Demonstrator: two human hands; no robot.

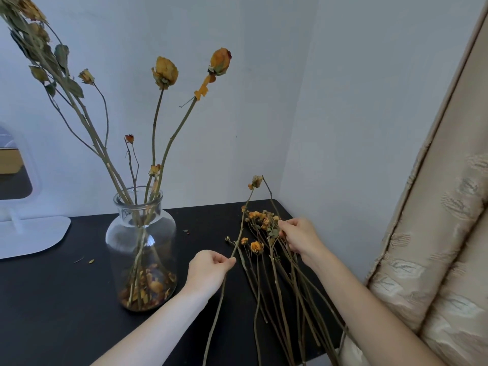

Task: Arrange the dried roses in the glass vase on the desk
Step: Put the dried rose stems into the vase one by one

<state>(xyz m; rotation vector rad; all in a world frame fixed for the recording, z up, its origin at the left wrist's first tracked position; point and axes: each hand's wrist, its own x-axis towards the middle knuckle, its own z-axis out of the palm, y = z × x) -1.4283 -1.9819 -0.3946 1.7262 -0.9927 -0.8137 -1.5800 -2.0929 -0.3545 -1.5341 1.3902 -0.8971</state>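
A clear glass vase [140, 249] stands on the black desk [52, 299], left of centre, with several dried roses upright in it and loose petals at its bottom. To its right a bundle of dried roses [266, 260] lies flat, orange heads toward the wall. My left hand [211, 270] pinches one long stem [239, 239] and holds it raised from the bundle, its small head up near the wall. My right hand [298, 237] pinches the stems just below the flower heads of the bundle.
A white mirror stand [29, 233] sits at the desk's back left. A beige patterned curtain [433, 233] hangs close on the right, past the desk's edge. Small petal bits [84, 260] lie on the desk left of the vase. White walls form a corner behind.
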